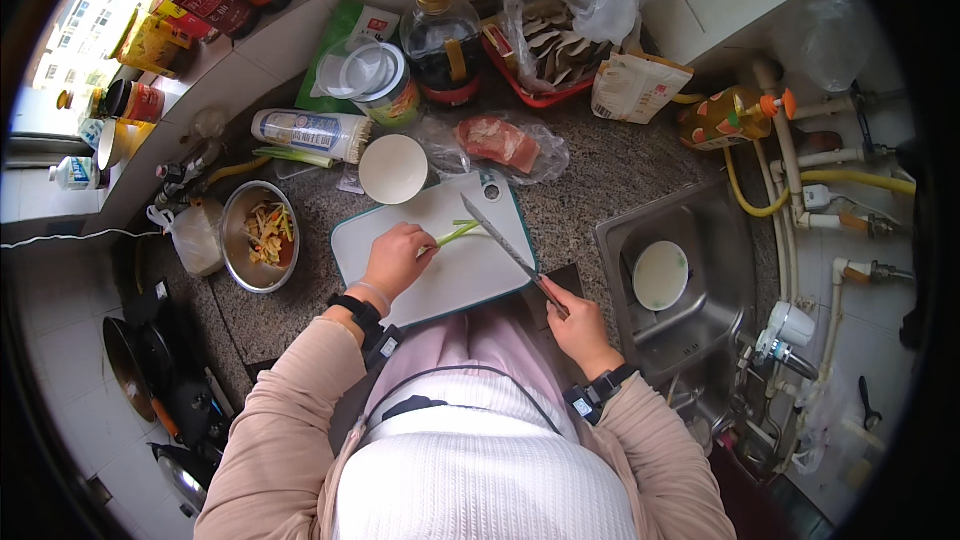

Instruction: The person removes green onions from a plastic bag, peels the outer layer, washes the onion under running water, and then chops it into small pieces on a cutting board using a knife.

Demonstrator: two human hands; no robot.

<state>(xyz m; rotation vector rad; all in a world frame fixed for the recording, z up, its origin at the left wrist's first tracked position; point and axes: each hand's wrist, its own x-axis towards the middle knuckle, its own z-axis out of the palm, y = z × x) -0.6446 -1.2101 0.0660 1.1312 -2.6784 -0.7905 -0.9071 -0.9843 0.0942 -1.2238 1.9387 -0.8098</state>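
My left hand grips a green onion over the white cutting board, its green end pointing right. In my right hand is the handle of a kitchen knife. The blade slants up and left across the board, its edge close to the onion's green tip; I cannot tell whether they touch. A white bowl overlaps the board's far edge. Just beyond the board, a piece of raw meat lies on clear plastic.
To the left stands a metal bowl of cut food. Wrapped dried noodles lie behind it. At right, a steel sink holds a white dish. A large dark-liquid bottle and a red basket of mushrooms stand at the back.
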